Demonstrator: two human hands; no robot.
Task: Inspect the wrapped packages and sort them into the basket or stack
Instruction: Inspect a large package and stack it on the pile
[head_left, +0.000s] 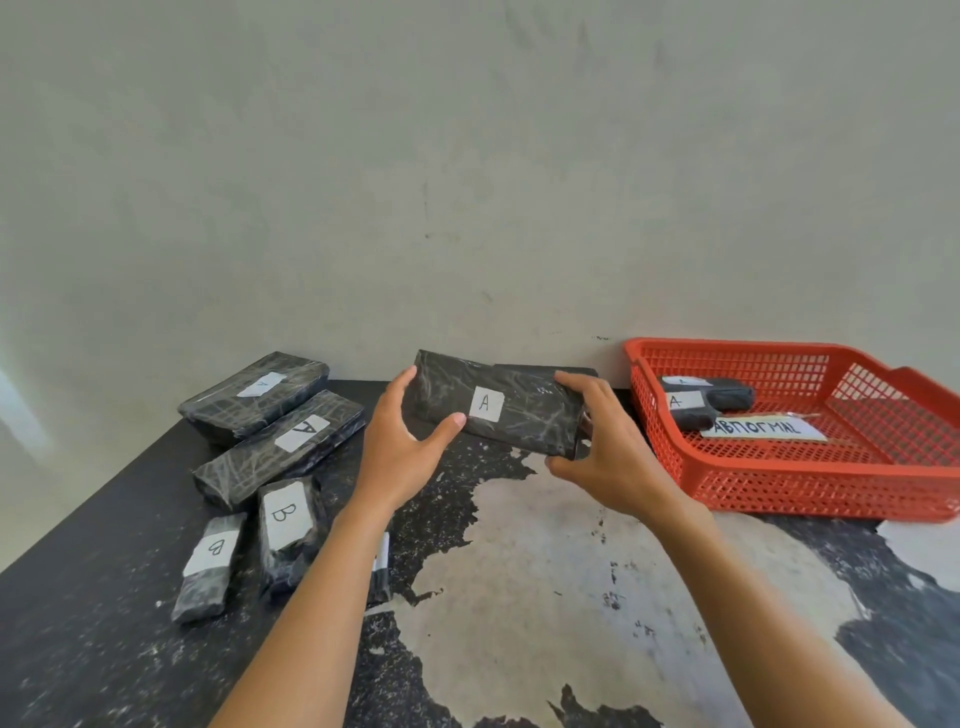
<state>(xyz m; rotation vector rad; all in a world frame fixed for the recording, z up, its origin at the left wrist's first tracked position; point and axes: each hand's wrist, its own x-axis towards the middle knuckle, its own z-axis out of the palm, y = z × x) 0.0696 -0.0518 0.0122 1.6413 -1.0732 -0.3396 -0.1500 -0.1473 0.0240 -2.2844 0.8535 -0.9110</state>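
Between the hands (397, 447) (610, 460), black package (524, 421) labelled "A"

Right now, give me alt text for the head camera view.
The left hand and right hand hold a black package labelled A by its ends over a worn dark table. Other packages marked A or B lie at left; a red basket at right holds two more.

The left forearm (311, 597) hides most of one package (383, 569); the basket (779, 483) runs off the right edge.
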